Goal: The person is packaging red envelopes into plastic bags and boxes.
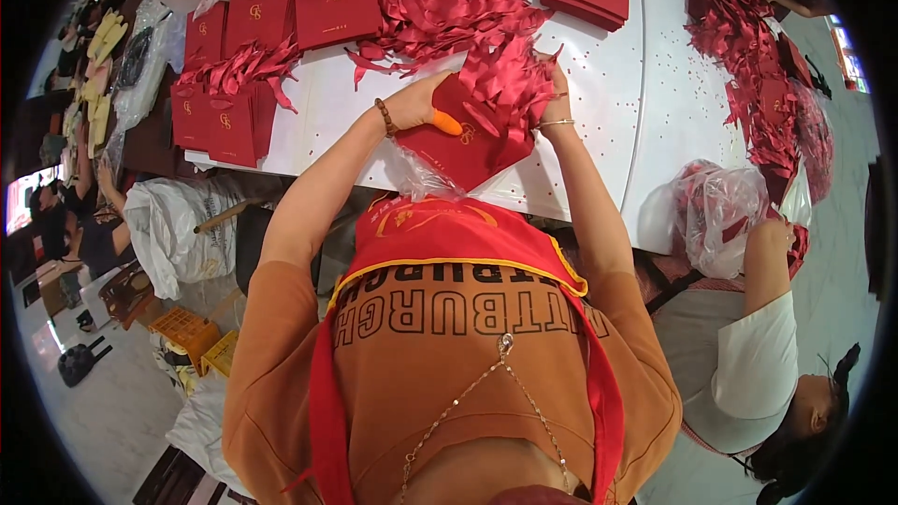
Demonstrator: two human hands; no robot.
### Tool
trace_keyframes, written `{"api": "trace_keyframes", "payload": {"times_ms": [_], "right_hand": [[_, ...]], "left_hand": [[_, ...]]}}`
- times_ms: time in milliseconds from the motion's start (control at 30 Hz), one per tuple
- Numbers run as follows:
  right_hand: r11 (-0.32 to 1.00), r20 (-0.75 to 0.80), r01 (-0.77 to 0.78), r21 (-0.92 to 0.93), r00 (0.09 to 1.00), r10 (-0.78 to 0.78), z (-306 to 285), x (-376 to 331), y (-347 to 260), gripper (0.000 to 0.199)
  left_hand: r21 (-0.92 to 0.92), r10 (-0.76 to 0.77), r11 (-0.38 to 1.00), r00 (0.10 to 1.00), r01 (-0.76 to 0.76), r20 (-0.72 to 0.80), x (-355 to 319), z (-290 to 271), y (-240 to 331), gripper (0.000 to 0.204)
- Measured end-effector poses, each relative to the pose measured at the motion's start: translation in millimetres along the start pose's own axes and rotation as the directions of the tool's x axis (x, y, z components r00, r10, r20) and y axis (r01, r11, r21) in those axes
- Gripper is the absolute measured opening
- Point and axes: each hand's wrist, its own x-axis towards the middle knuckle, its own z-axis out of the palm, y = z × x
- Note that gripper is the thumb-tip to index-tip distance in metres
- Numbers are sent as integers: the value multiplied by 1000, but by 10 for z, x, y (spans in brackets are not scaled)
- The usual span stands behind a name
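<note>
At the table's near edge I hold a bundle of red paper gift bags [463,161], with loose red ribbons [505,89] heaped over its top and right side. My left hand [416,108] is closed on the left side of the bundle. An orange finger cover [447,122] is on its thumb, which presses on the front of the bags. My right hand [554,98] grips the right side; ribbons partly hide its fingers. Some clear plastic [430,171] sticks out at the bundle's lower edge, against my red apron [440,234].
More red bags [337,2] stand in stacks on the white table [603,75], at the left and far side, among piled ribbons [421,0]. Red specks dot the tabletop. At right, a co-worker [748,346] sits by a clear plastic bag [718,215]. A white sack [182,234] stands at left.
</note>
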Motion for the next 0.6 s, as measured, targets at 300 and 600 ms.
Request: {"api": "trace_keyframes", "payload": {"times_ms": [300,600], "right_hand": [[931,255,-355,-82,896,364,-91,75,-446,23],[885,161,-461,65,880,447,-14,260,-217,19]], "left_hand": [[-31,-14,999,997,16,78,-12,6,176,70],[52,-56,997,997,53,45,78,5,-68,72]]}}
